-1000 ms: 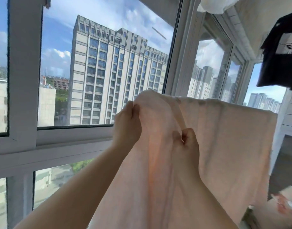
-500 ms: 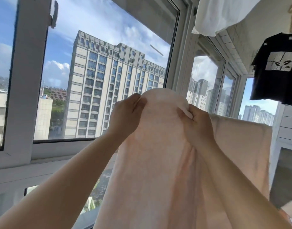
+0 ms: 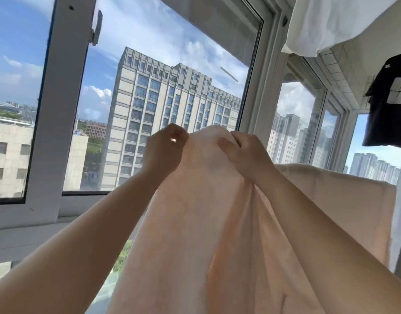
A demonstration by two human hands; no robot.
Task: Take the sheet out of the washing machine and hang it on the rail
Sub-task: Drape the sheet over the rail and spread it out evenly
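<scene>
A pale pink sheet [image 3: 195,223] hangs in long folds in front of me and fills the lower middle of the head view. Its top edge runs off to the right at about chest height; whatever carries it is hidden under the cloth. My left hand [image 3: 164,150] pinches the sheet's top left edge, fingers closed on the cloth. My right hand [image 3: 244,152] grips the raised top of the sheet just to the right, thumb pressed into the fabric. Both arms reach up and forward.
Tall windows with white frames [image 3: 61,109] stand right behind the sheet, with high buildings outside. A white cloth [image 3: 344,23] hangs overhead at the top right. A black T-shirt [image 3: 392,103] hangs at the right edge, near a tiled wall.
Both hands have risen with the sheet's top edge. My right hand came up from lower on the cloth to the top, close to the left hand. The view tilted upward.
</scene>
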